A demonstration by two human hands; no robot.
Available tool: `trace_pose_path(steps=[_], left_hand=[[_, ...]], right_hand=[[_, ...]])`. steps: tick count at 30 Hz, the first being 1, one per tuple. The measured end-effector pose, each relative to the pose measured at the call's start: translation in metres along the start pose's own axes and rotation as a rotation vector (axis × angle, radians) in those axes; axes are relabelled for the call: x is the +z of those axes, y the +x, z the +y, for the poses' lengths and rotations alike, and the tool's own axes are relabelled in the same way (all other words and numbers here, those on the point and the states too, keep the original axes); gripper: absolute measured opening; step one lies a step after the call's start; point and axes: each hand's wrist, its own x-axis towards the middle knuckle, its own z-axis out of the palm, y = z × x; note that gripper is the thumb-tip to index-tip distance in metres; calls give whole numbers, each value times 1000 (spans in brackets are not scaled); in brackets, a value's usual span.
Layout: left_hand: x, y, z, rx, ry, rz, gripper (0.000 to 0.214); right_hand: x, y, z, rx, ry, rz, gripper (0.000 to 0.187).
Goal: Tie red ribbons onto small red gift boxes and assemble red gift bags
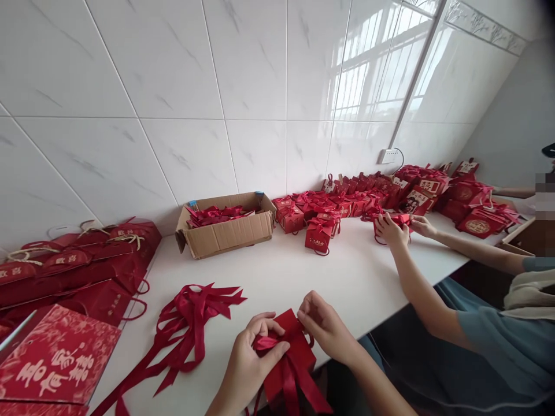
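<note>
Evidently, the left hand [252, 357] pinches glossy ribbon [266, 343] on a boxy carton [303, 348], the right hand's [328, 329] hold unclear.

Left hand [254, 352]: bare, slim-fingered, lower centre of the frame
Right hand [329, 326]: bare too, slender fingers, just right of centre
Forearms [381, 387]: bare and slim, down to the bottom edge

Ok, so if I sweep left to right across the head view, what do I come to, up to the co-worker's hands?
Printed red packaging → loose red ribbons → left hand → red box → right hand → co-worker's hands.
</note>
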Motion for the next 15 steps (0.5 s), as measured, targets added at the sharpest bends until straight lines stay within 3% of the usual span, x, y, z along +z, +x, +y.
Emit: trace_pose_path(steps=[5,8,11,15], left_hand=[[1,5,3,23,-23,7,17],[4,8,0,52,-12,-36,25],[5,9,-7,74,-13,-51,37],[2,13,-14,124,-28,-46,37]], right_hand=[[-7,-2,-8,55,-219,-67,34],[-7,-2,-9,41,-217,-76,39],[-6,-2,-5,3,-264,-7,40],[-14,-1,11,-55,-223,-11,40]])
